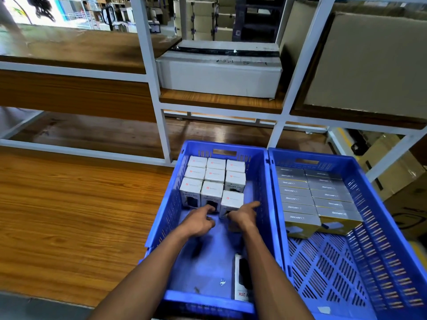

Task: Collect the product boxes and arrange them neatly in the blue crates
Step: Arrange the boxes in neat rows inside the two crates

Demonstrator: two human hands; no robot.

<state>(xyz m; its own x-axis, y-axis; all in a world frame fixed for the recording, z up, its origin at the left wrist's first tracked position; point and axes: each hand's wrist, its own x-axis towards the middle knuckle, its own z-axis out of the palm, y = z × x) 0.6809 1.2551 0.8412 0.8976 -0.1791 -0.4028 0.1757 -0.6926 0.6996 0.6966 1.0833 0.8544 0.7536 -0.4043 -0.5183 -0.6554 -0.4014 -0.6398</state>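
Head camera, looking forward and down. Two blue crates sit side by side, walls touching, on a wooden surface in front of white metal shelving [157, 93]. Each crate's long axis runs away from the viewer.

The left crate [265, 204] holds white product boxes [213, 175] standing upright in three columns at its far end, packed against the far wall. Their tops face up and their printed fronts face the viewer. The nearest box in the right column [231, 202] stands a little closer to the viewer than its neighbours. One more white box [240, 279] lies flat near the crate's near wall, long axis pointing away from the viewer, partly hidden by the right forearm.

The right crate [392, 227] holds grey and yellow boxes [316, 195] in two columns at its far end, each box's long axis running left to right.

Both bare arms reach into the left crate. The left hand [199, 221] has its fingers loosely curled, fingertips touching the front of the middle column's nearest box; it grips nothing. The right hand [242, 214] rests against the front lower corner of the protruding box, index finger stretched along its right side and the other fingers bent at its front; whether they actually clasp the box cannot be told.

A large white carton [219, 75] lies on the middle shelf, a brown carton [369, 65] to its right.
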